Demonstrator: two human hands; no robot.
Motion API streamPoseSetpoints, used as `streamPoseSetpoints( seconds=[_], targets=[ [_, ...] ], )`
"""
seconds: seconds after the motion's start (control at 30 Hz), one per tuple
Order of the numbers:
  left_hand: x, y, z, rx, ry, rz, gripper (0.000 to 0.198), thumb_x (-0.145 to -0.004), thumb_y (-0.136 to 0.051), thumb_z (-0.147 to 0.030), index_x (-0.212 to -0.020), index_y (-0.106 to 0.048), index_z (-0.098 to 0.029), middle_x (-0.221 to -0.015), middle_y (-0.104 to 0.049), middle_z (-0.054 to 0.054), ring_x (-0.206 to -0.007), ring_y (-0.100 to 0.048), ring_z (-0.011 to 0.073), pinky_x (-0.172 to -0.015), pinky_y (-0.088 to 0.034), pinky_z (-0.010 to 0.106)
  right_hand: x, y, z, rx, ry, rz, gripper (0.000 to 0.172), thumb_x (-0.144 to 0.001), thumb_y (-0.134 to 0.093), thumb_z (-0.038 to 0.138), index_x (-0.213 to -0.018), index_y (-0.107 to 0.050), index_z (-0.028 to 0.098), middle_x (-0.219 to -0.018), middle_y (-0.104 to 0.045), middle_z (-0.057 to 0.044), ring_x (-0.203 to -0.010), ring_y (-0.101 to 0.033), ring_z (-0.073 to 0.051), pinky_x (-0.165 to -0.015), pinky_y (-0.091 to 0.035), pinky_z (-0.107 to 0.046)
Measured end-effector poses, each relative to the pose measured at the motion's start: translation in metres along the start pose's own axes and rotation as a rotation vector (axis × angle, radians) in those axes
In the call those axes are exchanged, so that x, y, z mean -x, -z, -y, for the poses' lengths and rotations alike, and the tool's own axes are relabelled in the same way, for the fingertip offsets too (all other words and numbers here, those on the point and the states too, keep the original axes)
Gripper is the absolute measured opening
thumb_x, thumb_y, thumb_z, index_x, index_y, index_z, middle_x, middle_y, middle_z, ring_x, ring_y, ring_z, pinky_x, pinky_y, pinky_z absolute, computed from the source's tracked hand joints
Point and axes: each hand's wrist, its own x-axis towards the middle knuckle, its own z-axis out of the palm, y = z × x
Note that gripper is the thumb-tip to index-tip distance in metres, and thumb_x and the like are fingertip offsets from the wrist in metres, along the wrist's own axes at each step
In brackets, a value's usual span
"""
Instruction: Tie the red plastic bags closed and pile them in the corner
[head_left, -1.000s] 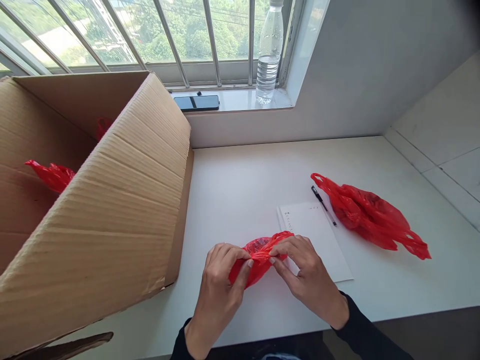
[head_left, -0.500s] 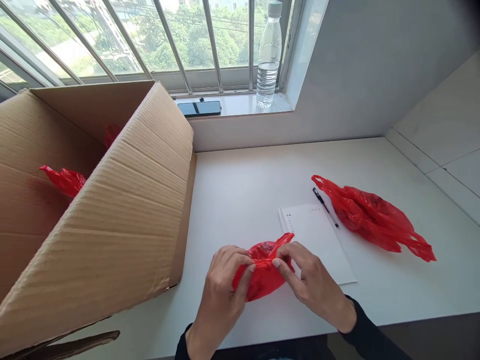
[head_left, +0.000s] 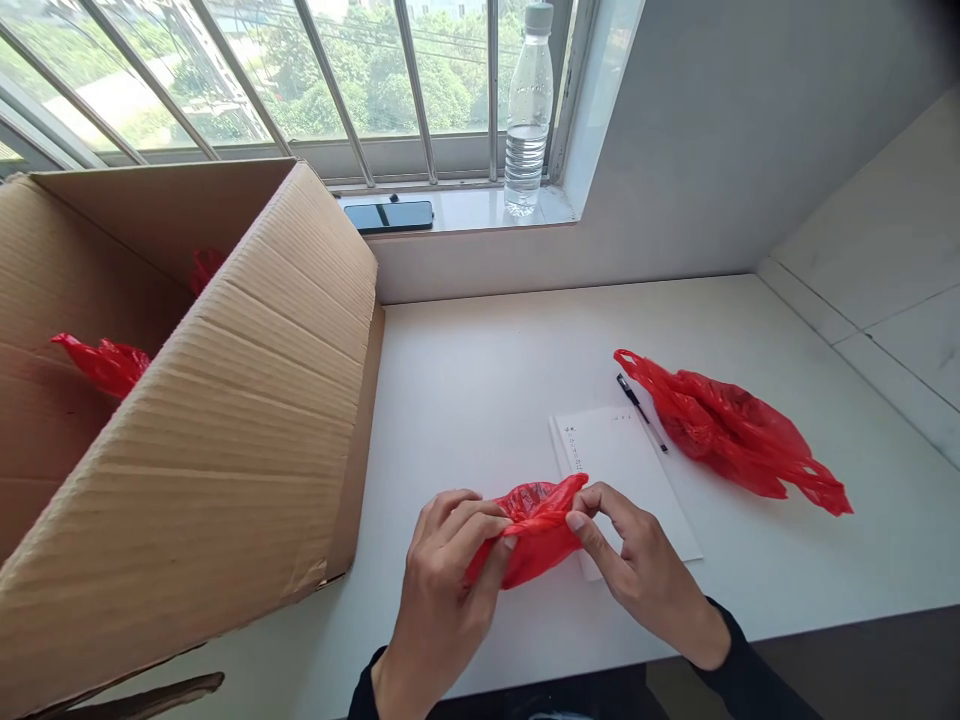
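Note:
A small crumpled red plastic bag [head_left: 537, 532] lies bunched between both hands just above the white table [head_left: 487, 380]. My left hand [head_left: 442, 580] pinches its left side with thumb and fingers closed. On its right edge, my right hand [head_left: 637, 570] pinches with thumb and forefinger. The bag partly overlaps the near corner of a white sheet of paper [head_left: 626, 470].
A large open cardboard box [head_left: 225, 420] stands at the left with more red bags [head_left: 101, 362] inside. Another red bag [head_left: 731, 425] and a black pen [head_left: 641, 412] lie right of the paper. A phone [head_left: 390, 214] and a water bottle [head_left: 526, 110] rest on the windowsill.
Both hands have kept their pinch on the red bag and worked it a little; the right fingers have shifted outward along its edge. The view has swayed slightly.

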Motion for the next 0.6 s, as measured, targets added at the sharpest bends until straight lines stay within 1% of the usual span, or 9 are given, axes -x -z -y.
streamPoseSetpoints(
  seconds=[0.07, 0.13, 0.2, 0.27, 0.3, 0.37, 0.43, 0.5, 0.6],
  targets=[
    [0.004, 0.006, 0.004, 0.087, 0.076, -0.038, 0.015, -0.098, -0.058, -0.017, -0.104, -0.065, -0.028, -0.106, -0.071, 0.001, -0.107, -0.057, 0.0195, -0.092, -0.049, 0.036, 0.002, 0.005, -0.003, -0.043, -0.082, -0.008, 0.024, -0.102, -0.046, 0.047, -0.092, -0.055, 0.027, -0.083, -0.058, -0.001, -0.072, -0.053, -0.017, -0.043, -0.030, -0.026],
    [0.005, 0.008, 0.005, 0.137, 0.091, -0.045, 0.020, -0.099, -0.056, -0.017, -0.112, -0.064, -0.030, -0.112, -0.070, 0.002, -0.108, -0.058, 0.0187, -0.091, -0.051, 0.035, 0.002, 0.006, 0.000, -0.076, -0.115, -0.020, 0.025, -0.101, -0.047, 0.049, -0.093, -0.056, 0.027, -0.086, -0.059, -0.001, -0.076, -0.056, -0.018, -0.044, -0.033, -0.026],
    [0.004, 0.006, 0.001, 0.119, 0.039, -0.009, 0.028, -0.097, -0.060, -0.017, -0.121, -0.061, -0.029, -0.117, -0.068, 0.003, -0.112, -0.057, 0.0200, -0.094, -0.050, 0.037, 0.000, 0.005, 0.007, -0.087, -0.092, -0.023, 0.022, -0.099, -0.052, 0.048, -0.100, -0.057, 0.027, -0.094, -0.062, -0.002, -0.087, -0.059, -0.019, -0.052, -0.041, -0.026],
    [0.002, 0.004, -0.004, 0.090, -0.042, 0.006, 0.030, -0.094, -0.063, -0.014, -0.121, -0.062, -0.028, -0.116, -0.068, 0.004, -0.112, -0.056, 0.0210, -0.096, -0.049, 0.038, -0.003, 0.001, 0.015, -0.068, -0.031, 0.005, 0.022, -0.096, -0.058, 0.047, -0.105, -0.057, 0.027, -0.096, -0.062, -0.002, -0.090, -0.059, -0.019, -0.066, -0.047, -0.028],
    [0.002, 0.003, -0.005, 0.090, -0.073, 0.001, 0.028, -0.093, -0.063, -0.013, -0.118, -0.063, -0.027, -0.113, -0.068, 0.004, -0.111, -0.056, 0.0210, -0.096, -0.049, 0.038, -0.004, -0.001, 0.018, -0.050, 0.006, 0.029, 0.021, -0.095, -0.060, 0.046, -0.103, -0.058, 0.027, -0.094, -0.062, -0.001, -0.088, -0.058, -0.019, -0.072, -0.048, -0.030],
    [0.003, 0.004, -0.004, 0.128, -0.085, -0.044, 0.022, -0.094, -0.062, -0.011, -0.109, -0.066, -0.027, -0.106, -0.068, 0.003, -0.106, -0.058, 0.0199, -0.094, -0.048, 0.036, -0.005, -0.002, 0.019, -0.022, 0.047, 0.054, 0.019, -0.097, -0.058, 0.045, -0.093, -0.059, 0.026, -0.086, -0.060, 0.000, -0.081, -0.056, -0.017, -0.074, -0.046, -0.031],
    [0.008, 0.008, 0.001, 0.191, 0.017, -0.125, 0.018, -0.095, -0.061, -0.014, -0.104, -0.068, -0.028, -0.105, -0.067, 0.001, -0.103, -0.059, 0.0185, -0.089, -0.049, 0.032, -0.004, 0.001, 0.013, -0.053, 0.008, 0.010, 0.024, -0.100, -0.052, 0.044, -0.086, -0.056, 0.025, -0.082, -0.057, 0.001, -0.077, -0.054, -0.017, -0.070, -0.044, -0.030],
    [0.015, 0.012, 0.008, 0.239, 0.156, -0.228, 0.015, -0.096, -0.061, -0.018, -0.101, -0.069, -0.030, -0.108, -0.065, 0.001, -0.102, -0.060, 0.0176, -0.085, -0.048, 0.029, -0.001, 0.005, 0.006, -0.127, -0.090, -0.071, 0.026, -0.101, -0.049, 0.046, -0.087, -0.054, 0.025, -0.082, -0.055, 0.001, -0.077, -0.054, -0.016, -0.067, -0.044, -0.028],
    [0.023, 0.014, 0.013, 0.226, 0.226, -0.362, 0.014, -0.093, -0.065, -0.022, -0.101, -0.072, -0.032, -0.102, -0.057, 0.001, -0.095, -0.057, 0.0168, -0.078, -0.047, 0.027, 0.002, 0.009, 0.004, -0.232, -0.157, -0.122, 0.021, -0.099, -0.052, 0.048, -0.100, -0.054, 0.027, -0.093, -0.059, 0.000, -0.088, -0.058, -0.016, -0.076, -0.048, -0.028]
  ],
)
